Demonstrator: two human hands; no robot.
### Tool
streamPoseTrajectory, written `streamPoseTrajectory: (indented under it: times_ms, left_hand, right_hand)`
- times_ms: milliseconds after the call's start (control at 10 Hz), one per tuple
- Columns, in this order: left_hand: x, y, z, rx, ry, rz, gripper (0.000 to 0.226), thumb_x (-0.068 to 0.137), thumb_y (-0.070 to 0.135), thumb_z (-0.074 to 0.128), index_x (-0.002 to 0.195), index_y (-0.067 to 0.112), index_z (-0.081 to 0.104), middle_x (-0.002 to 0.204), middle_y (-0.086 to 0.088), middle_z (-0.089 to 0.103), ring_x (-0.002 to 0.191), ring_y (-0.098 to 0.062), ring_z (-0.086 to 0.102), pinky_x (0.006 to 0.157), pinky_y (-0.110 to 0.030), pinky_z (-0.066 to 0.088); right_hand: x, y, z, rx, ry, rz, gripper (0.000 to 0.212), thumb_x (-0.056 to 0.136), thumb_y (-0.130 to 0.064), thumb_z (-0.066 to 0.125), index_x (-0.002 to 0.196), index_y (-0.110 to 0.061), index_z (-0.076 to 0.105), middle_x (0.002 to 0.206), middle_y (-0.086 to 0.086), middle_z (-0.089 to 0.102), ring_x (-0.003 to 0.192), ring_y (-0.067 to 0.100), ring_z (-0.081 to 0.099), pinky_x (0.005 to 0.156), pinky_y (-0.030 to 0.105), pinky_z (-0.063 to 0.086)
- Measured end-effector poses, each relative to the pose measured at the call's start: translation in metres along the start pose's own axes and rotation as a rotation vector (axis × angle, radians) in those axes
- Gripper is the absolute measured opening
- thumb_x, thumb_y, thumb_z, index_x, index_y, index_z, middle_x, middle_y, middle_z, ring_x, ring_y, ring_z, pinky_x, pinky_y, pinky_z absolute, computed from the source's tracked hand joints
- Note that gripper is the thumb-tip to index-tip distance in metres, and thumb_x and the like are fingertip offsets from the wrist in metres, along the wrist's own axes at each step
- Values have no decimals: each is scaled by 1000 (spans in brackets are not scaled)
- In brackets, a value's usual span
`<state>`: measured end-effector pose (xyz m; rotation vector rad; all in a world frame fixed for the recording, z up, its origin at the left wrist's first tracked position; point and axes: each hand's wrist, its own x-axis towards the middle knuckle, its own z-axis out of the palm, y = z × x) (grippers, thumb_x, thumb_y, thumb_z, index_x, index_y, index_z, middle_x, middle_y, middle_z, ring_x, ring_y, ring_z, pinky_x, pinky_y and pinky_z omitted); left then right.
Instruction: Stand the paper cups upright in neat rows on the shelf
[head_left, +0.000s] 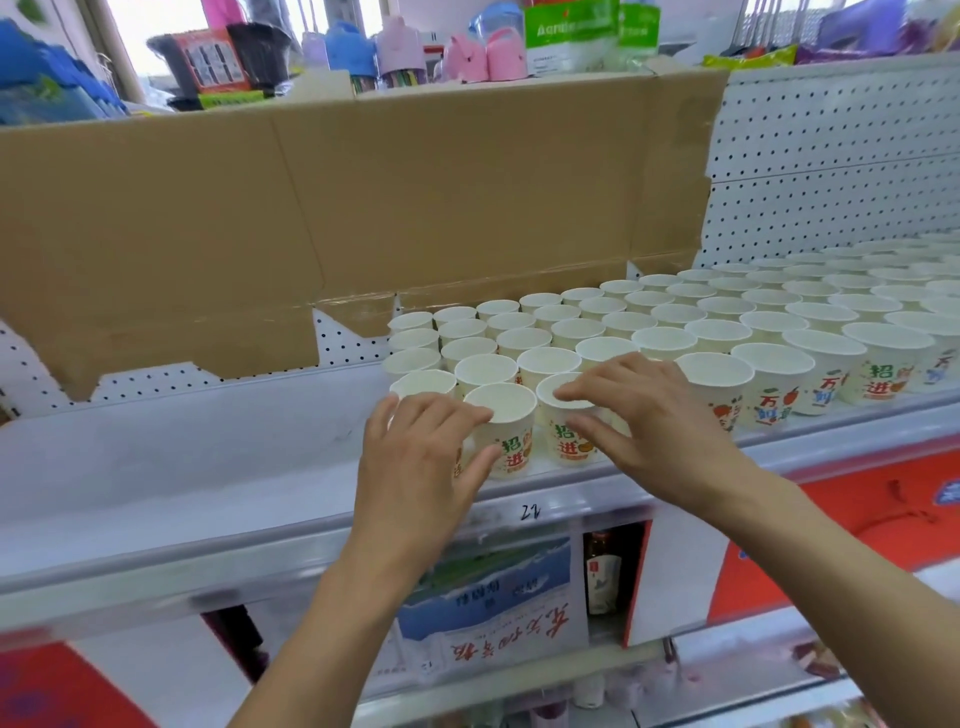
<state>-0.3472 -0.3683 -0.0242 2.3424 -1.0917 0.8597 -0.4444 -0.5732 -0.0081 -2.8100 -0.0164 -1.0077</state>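
Standing at the shelf (208, 467) front above a handwritten "22", adjacent paper cups (514, 447) printed "招进" are gripped singly by left hand (415, 462) and right hand (660, 415).

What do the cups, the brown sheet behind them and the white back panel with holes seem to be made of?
The cups look like thin paper: matte white inside, printed outside, rolled rims. The brown sheet is probably corrugated cardboard: dull surface, fold creases, torn edges. The back panel may be white painted metal: smooth, with regular holes.
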Motion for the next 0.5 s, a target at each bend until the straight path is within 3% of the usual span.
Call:
streamPoseTrajectory:
  times_ms: [200,400,500]
  left_hand:
    - [15,-3,6,-48,-68,68,29,84,31,71,112,26,69,109,7,68,109,-18,56,101,-41,37]
    - [17,-9,8,-68,-54,110,21,86,30,69,107,27,71,104,10,68,106,-17,55,98,-35,35]
    - [15,-12,5,-84,-32,105,29,86,34,68,115,27,67,111,8,67,110,-16,54,101,-36,35]
  right_hand:
    - [9,-12,6,34,-33,50,20,90,-18,64,108,-23,71,103,-6,70,100,18,52,82,30,28]
    - [12,-15,9,190,-49,129,24,91,-9,60,108,-21,72,105,-2,69,101,17,51,89,34,41]
    - [11,-15,9,165,-22,125,24,91,-13,62,110,-23,71,106,-4,69,101,15,50,89,35,41]
